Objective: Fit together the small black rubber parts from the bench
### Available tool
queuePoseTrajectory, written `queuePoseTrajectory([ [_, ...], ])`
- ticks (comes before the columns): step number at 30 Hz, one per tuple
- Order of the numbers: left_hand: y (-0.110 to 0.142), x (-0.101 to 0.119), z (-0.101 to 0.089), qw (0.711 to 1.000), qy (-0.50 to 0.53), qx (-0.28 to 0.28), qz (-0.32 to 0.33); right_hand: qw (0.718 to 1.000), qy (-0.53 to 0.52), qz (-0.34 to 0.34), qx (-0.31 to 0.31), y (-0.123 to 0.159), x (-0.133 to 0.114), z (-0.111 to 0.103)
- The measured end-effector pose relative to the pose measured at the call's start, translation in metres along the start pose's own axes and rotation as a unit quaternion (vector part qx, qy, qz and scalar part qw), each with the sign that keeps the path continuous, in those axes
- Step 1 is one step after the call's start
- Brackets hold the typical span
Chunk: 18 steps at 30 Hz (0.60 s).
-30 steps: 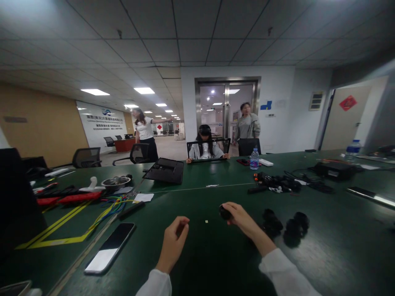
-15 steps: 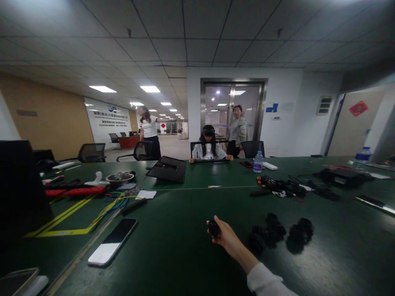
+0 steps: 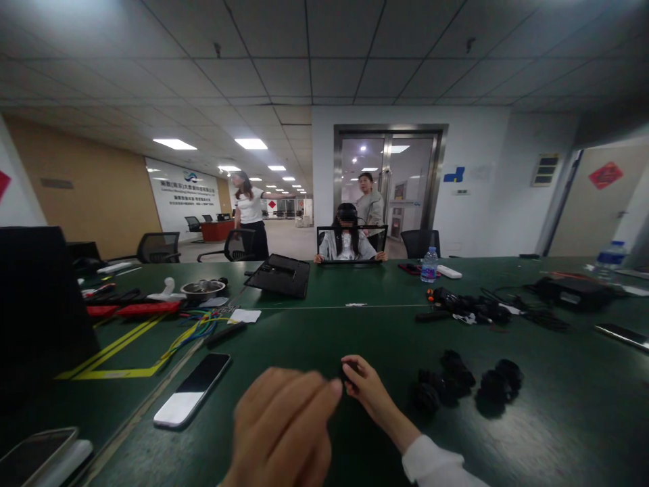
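The step in hand looks to be the handling of one small black part (image 3: 349,369), which sits in the right hand (image 3: 368,387) a little below and right of the centre of the frame. That hand is narrow, its thumb and fingers closed around the part so that only a dark sliver of it shows; whether the part also touches the green worktop (image 3: 289,335) cannot be told. The left hand (image 3: 286,426) looms large and blurred at the bottom centre, its back toward the camera and its fingers bunched; I cannot tell whether it holds anything. Its fingertips lie beside the right hand in the picture, though it seems nearer the camera. To the right of the right hand, at the lower right, lie a group of black pieces (image 3: 440,389) and a separate black pair (image 3: 499,387), both apart from the fingers. In my judgement, the next move calls for a steady right-hand pinch, since the part is small and dark, and for left fingertips placed so they do not knock it.
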State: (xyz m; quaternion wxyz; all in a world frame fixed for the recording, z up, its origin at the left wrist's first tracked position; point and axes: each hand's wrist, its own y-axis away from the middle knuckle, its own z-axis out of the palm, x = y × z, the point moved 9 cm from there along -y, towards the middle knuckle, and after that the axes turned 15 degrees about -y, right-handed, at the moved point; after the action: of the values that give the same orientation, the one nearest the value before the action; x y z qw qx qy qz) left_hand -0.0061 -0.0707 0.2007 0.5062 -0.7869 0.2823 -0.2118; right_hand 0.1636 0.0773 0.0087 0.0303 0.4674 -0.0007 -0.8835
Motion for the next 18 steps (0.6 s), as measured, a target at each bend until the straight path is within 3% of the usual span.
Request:
queuePoseTrajectory([
  [1, -0.004, -0.002, 0.021, 0.999, -0.001, -0.033, 0.019, 1.0, -0.001, -0.005, 0.0, -0.001, 0.001, -0.001],
  [3, 0.003, -0.016, 0.078, 0.986, 0.009, -0.163, 0.008, 1.0, -0.016, -0.001, 0.002, -0.002, 0.004, -0.002],
  [6, 0.05, -0.044, 0.152, 0.935, 0.06, -0.34, -0.078, 0.999, -0.035, 0.011, -0.007, -0.003, 0.007, 0.0],
  [8, 0.081, -0.057, 0.179, 0.909, 0.101, -0.383, -0.128, 1.0, -0.017, 0.013, -0.017, -0.003, 0.008, 0.004],
  [12, 0.106, -0.074, 0.196, 0.893, 0.167, -0.374, -0.184, 0.998, 0.067, 0.005, -0.013, -0.004, 0.011, 0.007],
  [15, 0.104, -0.084, 0.194, 0.889, 0.183, -0.354, -0.223, 0.989, 0.144, 0.002, -0.026, -0.004, 0.012, 0.013],
  [18, 0.1, -0.082, 0.19, 0.891, 0.179, -0.355, -0.219, 0.98, 0.196, 0.004, -0.042, -0.001, 0.013, 0.017],
])
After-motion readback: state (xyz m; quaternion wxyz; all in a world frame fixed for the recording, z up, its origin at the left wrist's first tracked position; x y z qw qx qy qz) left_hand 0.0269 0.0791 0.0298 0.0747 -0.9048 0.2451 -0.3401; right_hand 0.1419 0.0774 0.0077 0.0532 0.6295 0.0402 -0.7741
